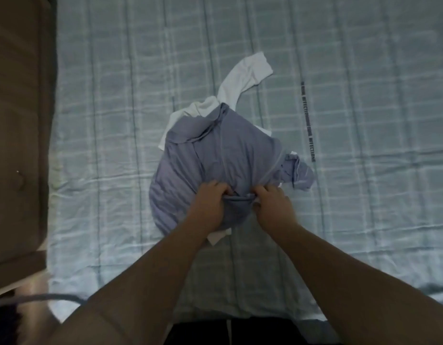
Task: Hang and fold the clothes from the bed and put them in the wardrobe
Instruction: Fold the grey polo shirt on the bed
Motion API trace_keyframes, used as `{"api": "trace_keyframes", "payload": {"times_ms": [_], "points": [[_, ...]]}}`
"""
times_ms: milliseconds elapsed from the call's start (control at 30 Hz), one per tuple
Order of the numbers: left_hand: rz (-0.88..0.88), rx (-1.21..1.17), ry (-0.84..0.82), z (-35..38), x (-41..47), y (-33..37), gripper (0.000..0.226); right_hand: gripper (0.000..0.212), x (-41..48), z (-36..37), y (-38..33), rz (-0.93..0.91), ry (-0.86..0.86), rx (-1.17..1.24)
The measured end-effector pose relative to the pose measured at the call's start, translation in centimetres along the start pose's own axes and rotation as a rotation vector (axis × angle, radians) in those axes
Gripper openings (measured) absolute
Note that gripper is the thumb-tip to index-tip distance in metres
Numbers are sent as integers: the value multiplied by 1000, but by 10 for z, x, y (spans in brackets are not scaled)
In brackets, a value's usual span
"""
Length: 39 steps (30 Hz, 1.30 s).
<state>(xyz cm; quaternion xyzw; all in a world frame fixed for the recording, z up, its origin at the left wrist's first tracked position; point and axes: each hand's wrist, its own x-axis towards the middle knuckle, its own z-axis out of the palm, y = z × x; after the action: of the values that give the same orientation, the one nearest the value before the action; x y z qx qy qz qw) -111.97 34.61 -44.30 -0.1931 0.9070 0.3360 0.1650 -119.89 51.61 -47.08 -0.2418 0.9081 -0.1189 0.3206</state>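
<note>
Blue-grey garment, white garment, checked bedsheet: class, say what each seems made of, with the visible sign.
Blue-grey garment: soft thin fabric, probably knit jersey, matte; it bunches in fine limp folds.
White garment: similar soft matte cloth, possibly cotton; it drapes in loose curves.
Checked bedsheet: woven-looking cloth with shallow creases; fibre cannot be told.

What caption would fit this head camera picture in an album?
Left hand and right hand grip a crumpled blue shirt lying over a white garment on the checked bedsheet.

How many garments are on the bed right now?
2. A blue-grey shirt lies crumpled centre frame, gripped at its near edge by the left hand and right hand; a white garment lies under it, poking out behind. More may be hidden beneath.
</note>
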Motion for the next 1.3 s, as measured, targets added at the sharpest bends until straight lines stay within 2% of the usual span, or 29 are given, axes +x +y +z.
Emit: {"api": "trace_keyframes", "payload": {"times_ms": [67, 133, 233, 333, 433, 567, 700, 800, 900, 1100, 1233, 1300], "points": [[-1, -126, 98, -11, -10, 4, 23, 15, -1, -6, -8, -44, 58, 60], [-45, -186, 119, -27, -19, 6, 22, 8, -1, -17, -17, -63, 145, 177], [-61, -197, 110, -52, -28, 8, 19, 7, -5, -35, -29, -118, 256, 292], [-29, -236, 180, -78, -34, 20, 19, 6, -14, -53, -40, -166, 315, 359], [-1, -338, 234, -102, -49, 38, 20, 13, -36, -65, -52, -180, 407, 369], [65, -481, 313, -128, -99, 59, 26, 9, -89, -86, -76, -218, 471, 498], [145, -551, 393, -163, -167, 77, 35, 13, -156, -119, -119, -199, 443, 721], [180, -591, 412, -193, -213, 84, 34, 18, -203, -149, -156, -237, 475, 798], [221, -599, 444, -218, -257, 86, 32, 18, -246, -174, -190, -278, 426, 887], [288, -691, 347, -242, -328, 83, 21, 21, -312, -202, -245, -363, 243, 1105], [240, -598, 269, -239, -366, 67, 63, 21, -339, -215, -267, -402, 163, 1293], [220, -563, 228, -235, -379, 61, 70, 20, -348, -225, -275, -410, 124, 1376]]}}
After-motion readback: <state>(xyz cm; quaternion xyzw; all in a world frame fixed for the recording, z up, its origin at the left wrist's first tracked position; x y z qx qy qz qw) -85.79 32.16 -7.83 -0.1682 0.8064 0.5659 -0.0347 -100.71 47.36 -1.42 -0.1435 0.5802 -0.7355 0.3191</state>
